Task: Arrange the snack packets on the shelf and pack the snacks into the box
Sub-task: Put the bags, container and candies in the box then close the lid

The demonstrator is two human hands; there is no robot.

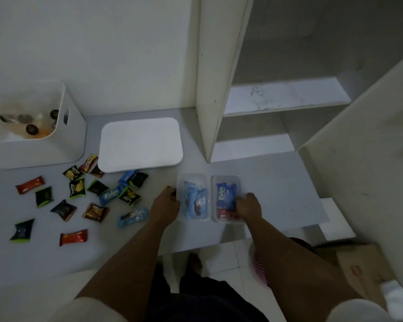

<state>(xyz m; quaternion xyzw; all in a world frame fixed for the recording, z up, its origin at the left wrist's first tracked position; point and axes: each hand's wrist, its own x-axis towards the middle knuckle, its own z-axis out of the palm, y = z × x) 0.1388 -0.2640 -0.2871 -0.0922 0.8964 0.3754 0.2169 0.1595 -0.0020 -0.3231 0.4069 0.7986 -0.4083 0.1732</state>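
Note:
Two clear plastic boxes sit side by side on the grey counter (pixel 277 182). The left box (pixel 192 180) holds light blue snack packets, and my left hand (pixel 165 205) grips its left wall. The right box (pixel 227 180) holds dark blue Kalpa packets above a red one, and my right hand (pixel 248 205) rests inside its right end on those packets. Several loose snack packets lie scattered at the left: a blue Kalpa packet (pixel 108 195), red bars (pixel 73 237), black-and-green packs (pixel 44 195) and a brown one (pixel 95 212).
A white lid (pixel 140 145) lies flat behind the loose packets. A white bin (pixel 33 126) with bottles stands at the back left. White shelves (pixel 284 96) open at the right behind an upright panel (pixel 215 77). A cardboard box (pixel 368 270) sits low right.

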